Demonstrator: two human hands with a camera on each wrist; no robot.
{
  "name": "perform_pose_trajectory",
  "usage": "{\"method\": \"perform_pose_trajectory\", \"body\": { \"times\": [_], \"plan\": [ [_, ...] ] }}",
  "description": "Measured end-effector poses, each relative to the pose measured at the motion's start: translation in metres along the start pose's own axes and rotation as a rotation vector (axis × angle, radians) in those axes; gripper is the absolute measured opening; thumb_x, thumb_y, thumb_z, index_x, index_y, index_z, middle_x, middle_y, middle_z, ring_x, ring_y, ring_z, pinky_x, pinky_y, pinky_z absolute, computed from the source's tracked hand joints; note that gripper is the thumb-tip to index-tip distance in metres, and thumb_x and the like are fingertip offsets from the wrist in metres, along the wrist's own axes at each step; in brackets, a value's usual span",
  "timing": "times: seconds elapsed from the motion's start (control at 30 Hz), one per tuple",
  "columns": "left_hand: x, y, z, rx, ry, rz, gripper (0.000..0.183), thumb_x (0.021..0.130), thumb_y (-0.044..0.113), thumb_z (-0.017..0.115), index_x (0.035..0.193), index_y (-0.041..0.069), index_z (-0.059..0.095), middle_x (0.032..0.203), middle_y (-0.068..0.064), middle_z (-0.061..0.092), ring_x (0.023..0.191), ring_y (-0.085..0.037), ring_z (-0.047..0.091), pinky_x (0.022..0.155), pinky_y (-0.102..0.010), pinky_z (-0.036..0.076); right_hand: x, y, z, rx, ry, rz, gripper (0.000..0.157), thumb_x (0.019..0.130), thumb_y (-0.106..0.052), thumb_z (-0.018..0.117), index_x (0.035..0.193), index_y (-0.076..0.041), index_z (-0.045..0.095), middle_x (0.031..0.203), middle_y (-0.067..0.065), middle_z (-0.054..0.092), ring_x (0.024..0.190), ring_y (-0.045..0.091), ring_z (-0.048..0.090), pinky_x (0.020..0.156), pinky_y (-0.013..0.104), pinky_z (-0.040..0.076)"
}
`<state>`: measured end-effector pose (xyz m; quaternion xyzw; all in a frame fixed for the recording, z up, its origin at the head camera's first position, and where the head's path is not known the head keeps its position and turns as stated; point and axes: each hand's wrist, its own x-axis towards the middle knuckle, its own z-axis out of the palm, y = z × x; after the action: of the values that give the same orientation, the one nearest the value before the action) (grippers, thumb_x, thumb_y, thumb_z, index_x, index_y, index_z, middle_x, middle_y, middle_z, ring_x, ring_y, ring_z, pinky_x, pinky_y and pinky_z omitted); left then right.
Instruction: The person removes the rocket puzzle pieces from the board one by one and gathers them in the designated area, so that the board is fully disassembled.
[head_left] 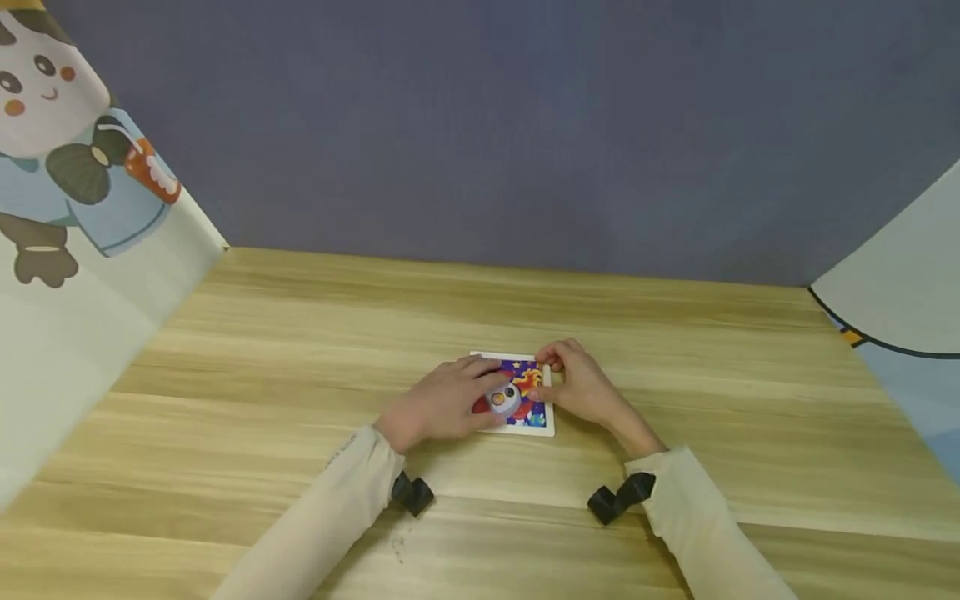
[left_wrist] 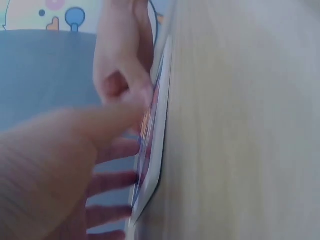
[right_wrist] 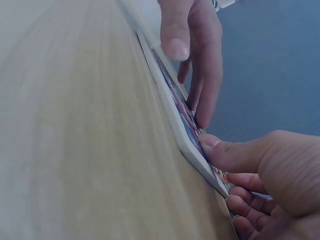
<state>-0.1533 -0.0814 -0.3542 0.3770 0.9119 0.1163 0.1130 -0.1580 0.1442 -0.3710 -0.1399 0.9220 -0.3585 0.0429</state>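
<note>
A small flat picture board (head_left: 537,420) with a white border lies on the wooden table. Its face shows a cartoon rocket figure, flames and stars on purple. My left hand (head_left: 447,398) lies over its left part, fingers spread and fairly straight, touching the face. At the right edge my right hand (head_left: 588,390) grips the board, its thumb on the picture and its other fingers curled at the border. The right wrist view shows this thumb (right_wrist: 232,154) close up and the board's raised rim (right_wrist: 172,112). Part of the picture is hidden under my left hand.
The wooden table (head_left: 300,333) runs back to a dark grey-blue panel (head_left: 510,133). A cartoon-printed sheet (head_left: 112,275) stands at the left, and another printed sheet (head_left: 900,275) at the right. Each wrist wears a black strap mount, such as the right one (head_left: 621,498).
</note>
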Motion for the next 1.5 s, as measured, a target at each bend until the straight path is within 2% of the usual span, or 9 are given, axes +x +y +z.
{"method": "perform_pose_trajectory", "body": {
  "times": [0.13,0.3,0.43,0.87,1.0,1.17,1.3,1.5],
  "plan": [
    [0.003,0.005,0.004,0.101,0.071,0.034,0.051,0.095,0.042,0.055,0.14,0.02,0.049,0.148,-0.009,0.042,0.137,-0.028,0.037,0.113,-0.046,0.034,0.002,-0.001,-0.001,0.011,0.007,-0.021,0.045,0.075,-0.013,0.08,0.111,0.002,0.058,0.105,0.014,0.053,0.093,0.024,0.051,0.084,0.033,0.045],
    [0.005,0.012,0.006,0.183,0.117,0.082,0.043,0.098,0.036,0.05,0.139,0.021,0.05,0.14,-0.004,0.049,0.131,-0.024,0.044,0.107,-0.042,0.042,0.007,-0.002,-0.001,0.012,0.004,-0.025,0.045,0.075,-0.012,0.08,0.112,0.003,0.058,0.106,0.013,0.053,0.094,0.023,0.051,0.085,0.033,0.046],
    [0.005,0.014,0.008,0.22,0.133,0.064,0.045,0.1,0.036,0.045,0.143,0.022,0.045,0.138,-0.003,0.05,0.128,-0.024,0.045,0.102,-0.041,0.046,0.009,-0.004,0.0,0.019,0.004,-0.025,0.045,0.075,-0.01,0.08,0.112,0.003,0.057,0.106,0.013,0.054,0.095,0.023,0.051,0.086,0.034,0.046],
    [0.009,0.018,0.017,0.174,0.134,0.027,0.044,0.1,0.036,0.046,0.142,0.023,0.047,0.136,-0.002,0.051,0.124,-0.023,0.046,0.1,-0.041,0.046,0.011,0.0,-0.002,0.024,-0.014,0.006,0.042,0.074,-0.01,0.081,0.108,-0.002,0.057,0.101,0.01,0.06,0.091,0.021,0.054,0.08,0.03,0.047],
    [0.011,0.021,0.018,0.167,0.123,0.018,0.045,0.1,0.037,0.045,0.142,0.024,0.046,0.138,-0.003,0.049,0.127,-0.024,0.044,0.102,-0.041,0.045,0.01,0.004,-0.005,0.06,0.01,-0.004,0.031,0.079,-0.007,0.076,0.105,-0.002,0.061,0.097,0.01,0.062,0.086,0.019,0.055,0.075,0.026,0.047],
    [0.013,0.022,0.016,0.185,0.129,0.013,0.044,0.1,0.036,0.045,0.142,0.024,0.046,0.138,-0.003,0.049,0.127,-0.025,0.044,0.102,-0.041,0.045,0.013,0.007,-0.007,0.085,0.076,-0.071,0.013,0.087,-0.002,0.065,0.101,-0.001,0.066,0.089,0.01,0.065,0.078,0.016,0.057,0.067,0.022,0.049],
    [0.013,0.022,0.013,0.177,0.123,0.017,0.044,0.1,0.036,0.045,0.142,0.024,0.046,0.139,-0.003,0.049,0.13,-0.026,0.042,0.106,-0.042,0.042,0.015,0.008,-0.008,0.096,0.097,-0.073,0.01,0.089,-0.001,0.062,0.097,-0.002,0.068,0.086,0.009,0.068,0.073,0.013,0.058,0.063,0.02,0.048],
    [0.013,0.022,0.01,0.16,0.116,0.021,0.044,0.1,0.035,0.044,0.142,0.022,0.046,0.142,-0.004,0.048,0.134,-0.025,0.039,0.114,-0.042,0.034,0.018,0.008,-0.01,0.112,0.091,-0.072,0.008,0.088,0.0,0.063,0.093,-0.003,0.068,0.086,0.009,0.069,0.073,0.014,0.06,0.065,0.021,0.049]
  ]
}}
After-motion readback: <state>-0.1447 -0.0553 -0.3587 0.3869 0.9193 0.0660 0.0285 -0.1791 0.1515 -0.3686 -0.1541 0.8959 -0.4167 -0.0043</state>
